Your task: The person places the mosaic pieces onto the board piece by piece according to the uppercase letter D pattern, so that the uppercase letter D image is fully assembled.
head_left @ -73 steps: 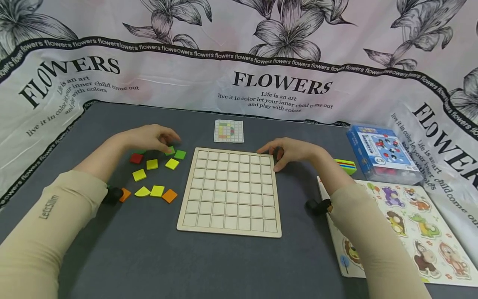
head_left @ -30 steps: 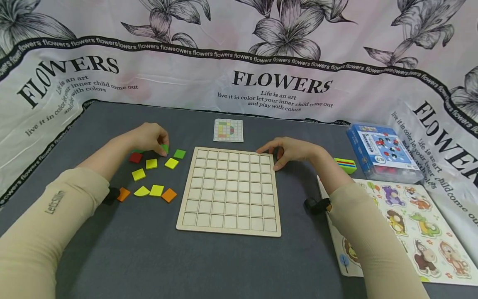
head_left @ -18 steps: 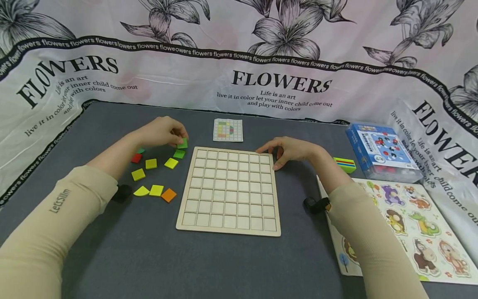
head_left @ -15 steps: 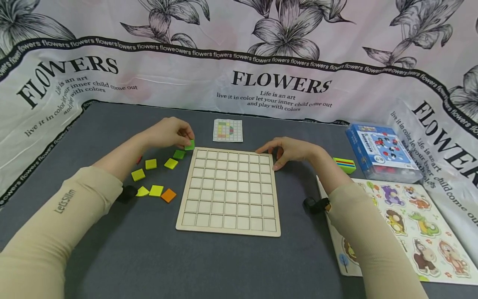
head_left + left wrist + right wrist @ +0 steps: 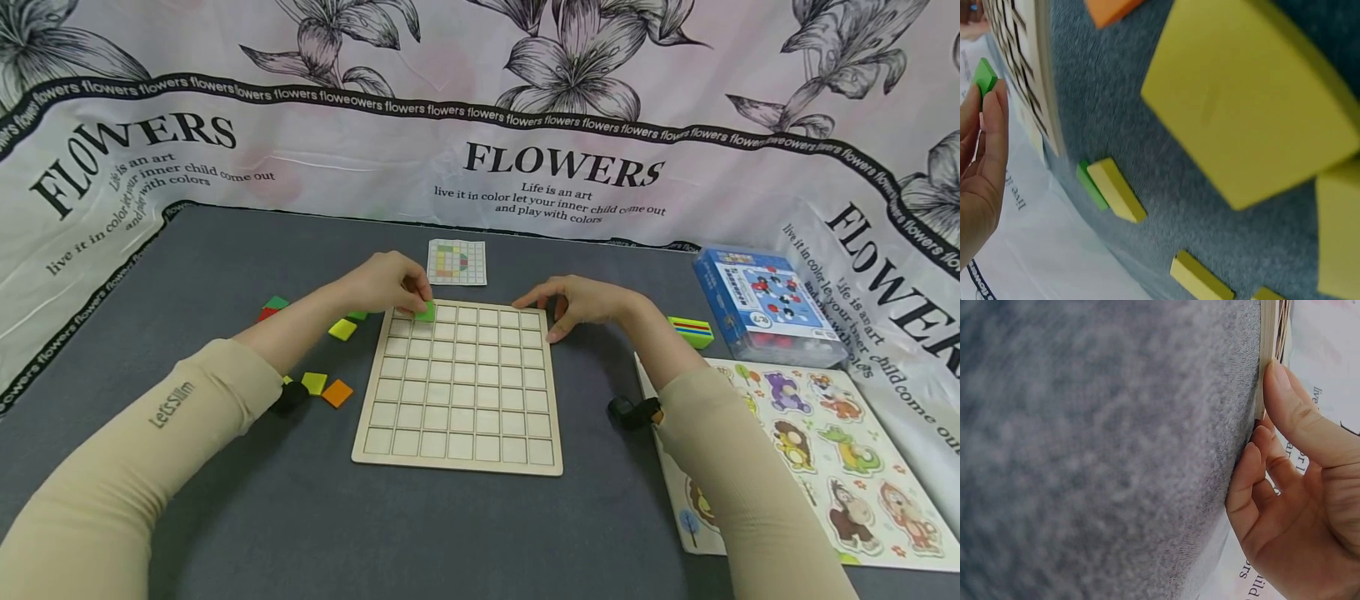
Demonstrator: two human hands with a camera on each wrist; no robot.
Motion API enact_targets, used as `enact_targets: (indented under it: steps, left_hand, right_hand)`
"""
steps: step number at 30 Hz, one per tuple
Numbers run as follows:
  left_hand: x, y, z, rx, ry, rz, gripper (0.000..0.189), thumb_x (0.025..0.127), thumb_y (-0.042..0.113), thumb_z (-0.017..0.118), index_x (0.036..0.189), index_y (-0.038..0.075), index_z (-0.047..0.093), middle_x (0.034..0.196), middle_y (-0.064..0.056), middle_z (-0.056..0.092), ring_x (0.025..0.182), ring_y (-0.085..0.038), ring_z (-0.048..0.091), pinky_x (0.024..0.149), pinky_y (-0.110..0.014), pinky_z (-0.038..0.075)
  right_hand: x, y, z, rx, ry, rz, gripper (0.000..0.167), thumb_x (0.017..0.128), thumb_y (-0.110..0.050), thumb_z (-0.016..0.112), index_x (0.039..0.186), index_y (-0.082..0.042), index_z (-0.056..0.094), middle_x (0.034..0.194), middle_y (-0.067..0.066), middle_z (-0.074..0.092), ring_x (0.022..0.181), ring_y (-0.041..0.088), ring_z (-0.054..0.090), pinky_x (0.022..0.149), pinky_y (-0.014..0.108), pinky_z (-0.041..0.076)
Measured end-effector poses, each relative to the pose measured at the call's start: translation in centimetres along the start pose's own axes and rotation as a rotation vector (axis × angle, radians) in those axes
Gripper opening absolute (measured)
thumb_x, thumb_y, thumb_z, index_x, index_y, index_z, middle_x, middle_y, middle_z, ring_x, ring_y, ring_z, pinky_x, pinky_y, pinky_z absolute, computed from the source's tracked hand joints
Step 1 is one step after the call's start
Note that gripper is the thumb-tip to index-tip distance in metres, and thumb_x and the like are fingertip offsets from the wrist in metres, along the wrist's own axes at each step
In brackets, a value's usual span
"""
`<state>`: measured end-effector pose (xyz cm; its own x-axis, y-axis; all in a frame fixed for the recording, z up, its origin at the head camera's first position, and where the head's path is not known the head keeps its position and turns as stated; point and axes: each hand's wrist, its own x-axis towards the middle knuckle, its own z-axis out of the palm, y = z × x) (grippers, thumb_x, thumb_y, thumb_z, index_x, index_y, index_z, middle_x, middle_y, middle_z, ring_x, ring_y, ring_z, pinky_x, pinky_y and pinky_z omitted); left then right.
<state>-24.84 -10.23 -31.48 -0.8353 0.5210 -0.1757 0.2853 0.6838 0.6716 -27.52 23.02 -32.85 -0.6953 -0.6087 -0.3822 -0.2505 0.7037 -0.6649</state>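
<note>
In the head view my left hand pinches a green square tile between thumb and fingertips. The tile is over the far row of a wooden grid board, a little left of its middle. The left wrist view shows the same green tile standing up from the fingertips. My right hand holds the board's far right corner, thumb against the side edge and index finger along the far edge. In the right wrist view the thumb presses the board's edge, with other fingers curled below it.
Left of the board lie yellow tiles, an orange tile and a red tile, some partly behind my left arm. A pattern card lies beyond the board. A blue box and an animal puzzle board are at right.
My left hand has taken hold of a green tile from the loose tiles and carried it rightward over the board's far row. The right hand has stayed at the board's corner.
</note>
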Motion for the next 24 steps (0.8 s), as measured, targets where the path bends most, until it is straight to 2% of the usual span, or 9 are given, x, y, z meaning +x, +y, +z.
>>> enact_targets:
  steps: [4,8,11,17,24]
  left_hand:
    - [0.05,0.01,0.56,0.024,-0.049,0.015,0.010,0.090,0.008,0.070,0.099,0.003,0.070,0.091,-0.012,0.071,0.074,-0.015,0.065,0.072,-0.029,0.055]
    - [0.00,0.15,0.92,0.037,-0.069,0.016,0.009,0.089,0.007,0.071,0.097,0.003,0.070,0.089,-0.010,0.071,0.075,-0.014,0.066,0.074,-0.028,0.056]
    - [0.04,0.15,1.00,0.056,-0.060,0.017,0.008,0.089,0.007,0.071,0.096,0.004,0.070,0.089,-0.009,0.071,0.076,-0.014,0.065,0.074,-0.027,0.055]
    - [0.08,-0.12,0.95,0.115,-0.038,0.025,0.005,0.089,0.008,0.072,0.092,0.006,0.069,0.086,-0.007,0.068,0.077,-0.017,0.056,0.071,-0.027,0.044]
    - [0.00,-0.54,1.03,0.109,-0.036,0.019,0.004,0.088,0.010,0.072,0.091,0.007,0.071,0.089,-0.008,0.070,0.079,-0.017,0.058,0.073,-0.027,0.046]
  right_hand:
    - [-0.01,-0.01,0.02,-0.003,0.002,0.003,0.069,0.076,-0.009,0.084,0.139,-0.015,0.057,0.127,0.018,0.050,0.086,0.025,0.050,0.077,0.034,0.047]
    - [0.00,0.00,0.05,0.005,-0.001,0.006,0.069,0.076,-0.008,0.084,0.139,-0.015,0.057,0.128,0.018,0.049,0.087,0.025,0.050,0.077,0.035,0.047]
    - [0.03,0.04,0.07,0.010,-0.003,0.003,0.070,0.076,-0.008,0.084,0.140,-0.014,0.057,0.128,0.018,0.049,0.086,0.025,0.050,0.077,0.035,0.047]
    - [0.02,0.07,0.07,0.001,-0.002,0.006,0.069,0.076,-0.009,0.084,0.140,-0.015,0.057,0.128,0.018,0.049,0.086,0.025,0.050,0.077,0.035,0.047]
    - [0.06,0.00,0.01,-0.007,0.000,0.004,0.070,0.076,-0.008,0.084,0.140,-0.016,0.057,0.129,0.019,0.049,0.086,0.025,0.050,0.076,0.035,0.047]
